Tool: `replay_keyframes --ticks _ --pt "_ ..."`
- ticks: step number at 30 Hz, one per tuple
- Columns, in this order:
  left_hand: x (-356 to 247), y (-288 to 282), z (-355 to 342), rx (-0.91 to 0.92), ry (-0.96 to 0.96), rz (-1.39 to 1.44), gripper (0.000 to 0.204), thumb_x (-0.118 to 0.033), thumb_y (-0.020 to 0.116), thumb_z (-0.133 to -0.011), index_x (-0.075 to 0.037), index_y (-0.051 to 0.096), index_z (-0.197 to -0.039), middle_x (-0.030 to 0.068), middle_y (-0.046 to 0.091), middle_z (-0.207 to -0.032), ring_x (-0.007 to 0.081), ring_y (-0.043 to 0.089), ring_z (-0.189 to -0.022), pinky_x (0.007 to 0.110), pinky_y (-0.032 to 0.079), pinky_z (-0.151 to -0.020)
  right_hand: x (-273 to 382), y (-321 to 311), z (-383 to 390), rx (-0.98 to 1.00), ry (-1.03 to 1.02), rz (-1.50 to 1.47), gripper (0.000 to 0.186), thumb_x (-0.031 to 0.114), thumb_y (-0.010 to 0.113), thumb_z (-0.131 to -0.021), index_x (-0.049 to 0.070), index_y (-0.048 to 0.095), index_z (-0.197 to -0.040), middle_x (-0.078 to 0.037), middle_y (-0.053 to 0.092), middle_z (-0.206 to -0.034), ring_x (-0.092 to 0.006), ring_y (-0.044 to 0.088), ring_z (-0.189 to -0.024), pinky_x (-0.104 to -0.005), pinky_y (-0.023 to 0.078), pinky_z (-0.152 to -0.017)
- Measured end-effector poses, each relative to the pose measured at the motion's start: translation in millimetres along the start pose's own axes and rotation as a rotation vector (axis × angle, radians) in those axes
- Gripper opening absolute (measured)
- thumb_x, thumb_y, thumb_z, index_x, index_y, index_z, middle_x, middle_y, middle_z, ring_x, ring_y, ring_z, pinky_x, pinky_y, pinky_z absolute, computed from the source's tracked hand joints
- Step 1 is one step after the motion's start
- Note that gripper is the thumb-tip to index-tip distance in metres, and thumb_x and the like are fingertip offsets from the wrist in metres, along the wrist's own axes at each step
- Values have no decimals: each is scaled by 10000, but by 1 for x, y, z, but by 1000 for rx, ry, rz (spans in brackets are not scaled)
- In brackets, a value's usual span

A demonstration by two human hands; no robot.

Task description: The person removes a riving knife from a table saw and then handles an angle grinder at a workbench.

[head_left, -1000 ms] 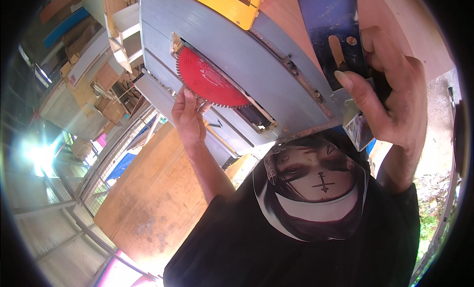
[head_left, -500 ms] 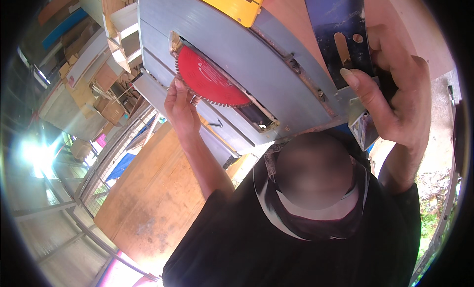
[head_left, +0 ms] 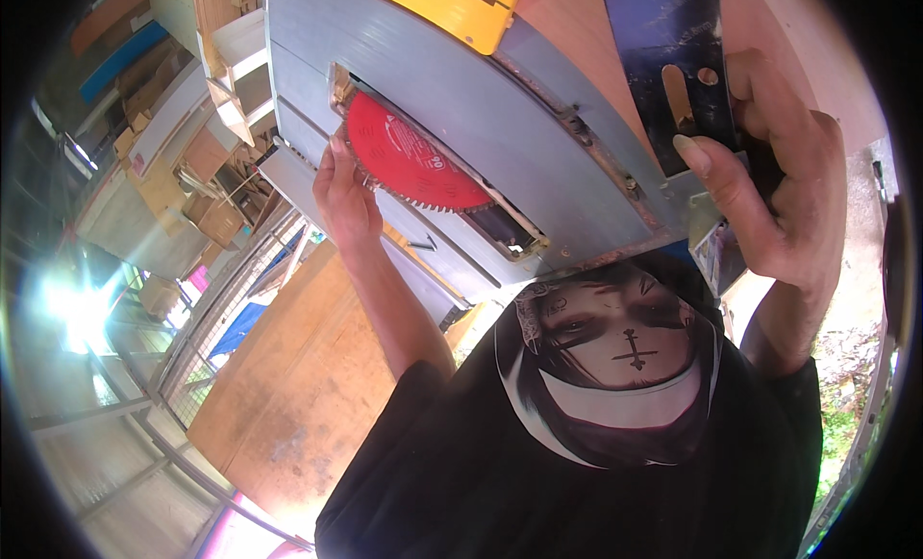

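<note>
A red circular saw blade (head_left: 409,165) with a toothed edge stands up through the long slot of a grey saw table (head_left: 423,54). At its left rim, my left hand (head_left: 348,196) has its thumb and fingers closed on the toothed edge. My right hand (head_left: 793,165) grips the near end of a dark, flat metal bar (head_left: 663,74), thumb on top and fingers around its right side. The bar has an oblong slot and a round hole, and its far end runs out of view. A squared metal end piece (head_left: 713,237) shows below the bar.
A yellow insert or guard (head_left: 466,11) lies at the table's far side. Grooves, one rusty, cross the tabletop. Left of me stands a brown wooden board (head_left: 298,376). Wood offcuts and boxes (head_left: 212,213) are piled at the far left, by a wooden frame (head_left: 231,88).
My left hand has shifted slightly left, and the white print on the blade shows in a different position, as if the blade turned a little. My right hand and the bar moved slightly right.
</note>
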State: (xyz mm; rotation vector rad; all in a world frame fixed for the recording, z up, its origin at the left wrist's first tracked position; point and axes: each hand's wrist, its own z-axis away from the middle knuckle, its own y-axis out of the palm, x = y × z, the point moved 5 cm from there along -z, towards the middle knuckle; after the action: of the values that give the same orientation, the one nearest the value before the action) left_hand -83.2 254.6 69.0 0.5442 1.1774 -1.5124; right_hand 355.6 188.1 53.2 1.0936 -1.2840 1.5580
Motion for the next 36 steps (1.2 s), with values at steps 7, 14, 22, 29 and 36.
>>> replay_keyframes --ticks 7,14,22,29,36 --pt "16 -14 -6 -8 -10 34 504 -330 579 -1134 82 587 -1425 113 726 -1266 150 695 -1090 304 562 -918 -7 2 -3 31 0 -10 229 129 706 -913 6 605 -1078 -75 627 -663 -145 548 -565 -267 384 -589" --pt "18 -17 -15 -20 -42 92 405 -295 500 -1158 44 617 -1347 111 746 -1212 174 744 -1053 314 630 -903 -1 1 -2 18 -5 3 237 170 709 -923 7 602 -1056 -70 622 -661 -134 542 -561 -270 378 -580" --pt "19 -18 -14 -16 -68 104 401 -303 538 -1145 34 626 -1344 101 742 -1222 170 725 -1073 320 605 -922 -3 1 -2 18 -8 19 248 184 711 -922 9 605 -1062 -69 616 -655 -137 544 -557 -276 377 -577" --pt "22 -21 -15 6 -83 109 453 -301 569 -1139 60 590 -1413 109 709 -1312 181 674 -1194 355 536 -1044 -4 2 -2 18 -14 13 251 168 712 -919 7 606 -1080 -74 629 -657 -138 553 -557 -273 382 -580" --pt "20 -18 -34 -11 -55 49 454 -299 594 -1128 71 601 -1391 112 730 -1260 173 700 -1139 334 571 -983 -4 2 -2 51 23 17 241 168 703 -925 1 607 -1068 -57 589 -637 -120 505 -545 -270 353 -573"
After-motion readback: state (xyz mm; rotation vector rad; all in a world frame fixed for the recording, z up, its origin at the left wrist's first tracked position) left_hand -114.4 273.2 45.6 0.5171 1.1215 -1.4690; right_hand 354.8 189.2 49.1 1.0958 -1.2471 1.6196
